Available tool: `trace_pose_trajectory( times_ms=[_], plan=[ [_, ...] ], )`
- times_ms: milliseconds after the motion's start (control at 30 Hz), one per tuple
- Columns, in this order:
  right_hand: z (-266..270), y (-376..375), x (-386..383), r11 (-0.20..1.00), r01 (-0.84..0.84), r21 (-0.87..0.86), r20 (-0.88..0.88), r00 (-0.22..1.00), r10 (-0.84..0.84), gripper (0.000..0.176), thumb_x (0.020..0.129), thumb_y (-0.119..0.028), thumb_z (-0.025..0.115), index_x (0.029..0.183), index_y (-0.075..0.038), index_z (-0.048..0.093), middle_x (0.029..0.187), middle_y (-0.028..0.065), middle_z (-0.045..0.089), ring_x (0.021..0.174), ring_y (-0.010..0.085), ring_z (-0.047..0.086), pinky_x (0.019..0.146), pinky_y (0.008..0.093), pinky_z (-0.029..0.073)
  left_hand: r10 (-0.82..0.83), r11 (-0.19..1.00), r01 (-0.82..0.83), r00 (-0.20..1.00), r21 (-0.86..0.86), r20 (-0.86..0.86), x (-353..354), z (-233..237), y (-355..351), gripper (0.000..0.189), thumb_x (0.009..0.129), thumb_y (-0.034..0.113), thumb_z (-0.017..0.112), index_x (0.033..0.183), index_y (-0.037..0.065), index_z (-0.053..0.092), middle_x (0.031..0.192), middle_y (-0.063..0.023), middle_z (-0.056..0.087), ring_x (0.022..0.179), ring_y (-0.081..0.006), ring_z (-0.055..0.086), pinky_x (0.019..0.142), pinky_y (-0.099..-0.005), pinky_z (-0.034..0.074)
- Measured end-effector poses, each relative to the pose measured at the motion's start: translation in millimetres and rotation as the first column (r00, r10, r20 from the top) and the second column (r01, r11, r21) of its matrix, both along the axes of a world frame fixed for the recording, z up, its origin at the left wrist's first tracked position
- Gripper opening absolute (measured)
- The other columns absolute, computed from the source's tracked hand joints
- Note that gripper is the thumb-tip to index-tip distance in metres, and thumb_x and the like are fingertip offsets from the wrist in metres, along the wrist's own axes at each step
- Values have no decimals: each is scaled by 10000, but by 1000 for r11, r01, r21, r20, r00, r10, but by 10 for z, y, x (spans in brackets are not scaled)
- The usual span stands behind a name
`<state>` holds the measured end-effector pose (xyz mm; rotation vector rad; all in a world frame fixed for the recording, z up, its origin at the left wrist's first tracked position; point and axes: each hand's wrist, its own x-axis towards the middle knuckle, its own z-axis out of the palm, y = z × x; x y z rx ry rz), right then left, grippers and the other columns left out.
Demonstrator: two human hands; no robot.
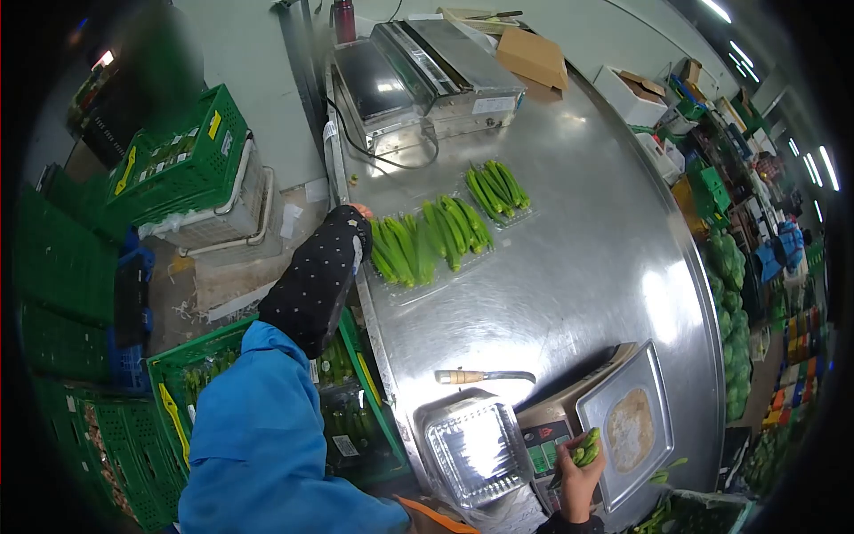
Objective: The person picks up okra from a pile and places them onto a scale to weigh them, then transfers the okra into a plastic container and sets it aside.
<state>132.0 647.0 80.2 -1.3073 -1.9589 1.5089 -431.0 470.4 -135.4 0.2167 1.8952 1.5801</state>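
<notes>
My left hand (359,214) reaches out at the left edge of the steel table (569,222), its fingers at the nearest clear tray of okra (398,252); a dark dotted sleeve cover hides most of the hand. Two more okra trays (456,226) (497,189) lie in a row behind it. My right hand (579,473) is shut on a few okra pods (586,448) above the scale's keypad (544,445). An empty clear tray (476,449) sits to the left of the scale.
A wooden-handled knife (480,376) lies in front of the scale pan (628,425). A wrapping machine (418,76) stands at the table's far end. Green crates (182,151) (191,356) stand on the floor at left. Produce shelves (734,311) line the right.
</notes>
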Motion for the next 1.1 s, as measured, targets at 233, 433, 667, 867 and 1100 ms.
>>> trace_pose_trajectory(
  times_ms=[233, 433, 667, 867, 1100],
  plan=[
    [-349, -104, 477, 992, -115, -45, -12, 993, 115, 249, 754, 74, 618, 973, -23, 549, 800, -6, 545, 678, 73, 489, 590, 207, 406, -2, 812, -327, 827, -483, -563, 21, -105, 524, 441, 733, 90, 630, 1156, 50, 512, 1057, -152, 544, 957, -281, 529, 860, -403, 410],
    [-334, -608, 723, 985, -59, -165, -41, 998, 53, 245, 762, 34, 650, 972, -33, 544, 729, -29, 506, 586, 33, 433, 488, 163, 354, -206, 913, -38, 817, -407, -539, 1535, 1408, 875, 331, 742, 31, 555, 1071, 62, 576, 1033, -168, 545, 997, -323, 502, 878, -396, 409],
    [-345, -945, 999, 952, 38, -303, -34, 998, -51, 273, 809, -10, 612, 1069, -23, 531, 735, 1, 570, 541, 61, 485, 431, 181, 390, -675, 169, 809, -321, -563, -664, 3854, 1104, 16, 344, 702, 309, 675, 976, 109, 622, 988, -68, 595, 944, -257, 560, 866, -388, 415],
    [-627, -1006, 1235, 946, -204, -253, -80, 979, 189, 343, 804, 25, 577, 1135, -21, 499, 869, 31, 579, 653, 76, 507, 465, 187, 389, -727, -8, 674, -511, -739, -458, 3988, 859, 79, 314, 714, 295, 654, 971, 117, 628, 953, -80, 610, 892, -263, 577, 800, -391, 441],
    [-499, -1122, 1429, 723, -676, 142, 228, 733, 641, 461, 830, -84, 579, 1259, 9, 439, 1187, 177, 517, 1109, 230, 484, 932, 324, 375, -767, -98, 611, -550, -785, -332, 3905, 751, 154, 281, 728, 277, 631, 965, 126, 635, 912, -93, 627, 831, -271, 597, 724, -395, 471]
  ],
)
